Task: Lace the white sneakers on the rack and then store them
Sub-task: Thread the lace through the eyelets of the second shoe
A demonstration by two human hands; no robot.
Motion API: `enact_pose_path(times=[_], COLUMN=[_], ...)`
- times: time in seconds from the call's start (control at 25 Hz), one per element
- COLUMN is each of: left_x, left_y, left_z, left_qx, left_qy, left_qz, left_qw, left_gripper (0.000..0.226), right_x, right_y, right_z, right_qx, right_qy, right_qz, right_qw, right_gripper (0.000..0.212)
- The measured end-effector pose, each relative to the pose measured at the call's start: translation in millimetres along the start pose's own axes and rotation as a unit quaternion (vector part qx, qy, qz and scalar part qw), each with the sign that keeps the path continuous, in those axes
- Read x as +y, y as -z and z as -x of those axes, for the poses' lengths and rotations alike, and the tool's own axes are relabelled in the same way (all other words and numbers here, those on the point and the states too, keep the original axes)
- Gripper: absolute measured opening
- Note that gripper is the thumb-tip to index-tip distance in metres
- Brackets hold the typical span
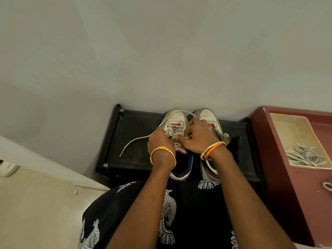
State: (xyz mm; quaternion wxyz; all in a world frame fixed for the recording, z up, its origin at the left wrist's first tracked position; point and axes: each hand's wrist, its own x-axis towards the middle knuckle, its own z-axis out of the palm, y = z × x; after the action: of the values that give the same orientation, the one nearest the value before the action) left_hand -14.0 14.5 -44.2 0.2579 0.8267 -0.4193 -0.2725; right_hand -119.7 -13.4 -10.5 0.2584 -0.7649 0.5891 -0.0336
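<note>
Two white sneakers sit side by side, toes to the wall, on the top shelf of a black rack (136, 126). Left sneaker (175, 121) is partly laced; right sneaker (208, 116) sits just beside it, touching or nearly so, and its eyelet area is mostly hidden.

Left hand (159, 141) is over the left sneaker's throat, fingers curled in on the lace (136, 140) at the eyelets. One free end of that lace trails left across the shelf, tip near the rack's left edge. Right hand (196, 136) is curled too, fingertips pinching lace at the tongue; another run of lace loops up over the toe caps of both shoes to this hand. Exact pinch point is hidden by knuckles.

Both hands and forearms cover the mid and rear of the shoes; only the toes, a bit of criss-cross lacing and the dark heel collars show. Gold bangle (162, 150) on left wrist, gold and orange bangles (212, 149) on right.

Around: maroon cabinet (280, 168) butts against the rack's right side, with a cream tray (294, 130) on top holding a tangle of spare laces (305, 156). Another lace loop shows at the cabinet's far right edge. Plain grey wall (161, 51) behind. Person's black printed garment (188, 212) fills the foreground, overlapping the rack's front edge.
</note>
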Motion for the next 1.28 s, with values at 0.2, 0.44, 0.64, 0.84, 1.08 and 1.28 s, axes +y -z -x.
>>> enact_pose_path(times=[0.2, 0.44, 0.64, 0.84, 1.08, 1.28], left_x=[-3.2, -5.3, -5.6, -4.2, -4.4, -3.6], left_y=[-0.7, 2.1, 0.4, -2.4, -1.6, -2.2], left_z=[-1.5, -2.6, -1.1, -1.9, -1.1, -0.6], left_qx=[0.0, 0.007, 0.004, 0.013, 0.008, 0.008], left_qy=[-0.007, 0.019, -0.003, -0.007, -0.01, -0.017], left_qz=[0.003, 0.062, 0.014, -0.015, -0.026, -0.031], left_qw=[1.0, 0.998, 1.0, 1.0, 1.0, 0.999], left_gripper=[0.02, 0.021, 0.018, 0.017, 0.018, 0.016], right_x=[-15.9, -16.3, 2.4, 35.5, 32.1, 27.3], right_y=[-13.2, -22.3, 2.0, 28.7, 34.8, 31.0], right_z=[2.4, -5.3, 4.5, 12.0, 4.5, 8.1], right_qx=[0.03, 0.04, 0.058, 0.087, 0.129, 0.076], right_qy=[0.038, -0.074, -0.011, -0.048, -0.115, -0.11], right_qz=[-0.049, 0.063, -0.297, -0.745, -0.579, -0.502], right_qw=[0.998, 0.994, 0.953, 0.66, 0.797, 0.855], right_gripper=[0.007, 0.024, 0.02, 0.014, 0.034, 0.025])
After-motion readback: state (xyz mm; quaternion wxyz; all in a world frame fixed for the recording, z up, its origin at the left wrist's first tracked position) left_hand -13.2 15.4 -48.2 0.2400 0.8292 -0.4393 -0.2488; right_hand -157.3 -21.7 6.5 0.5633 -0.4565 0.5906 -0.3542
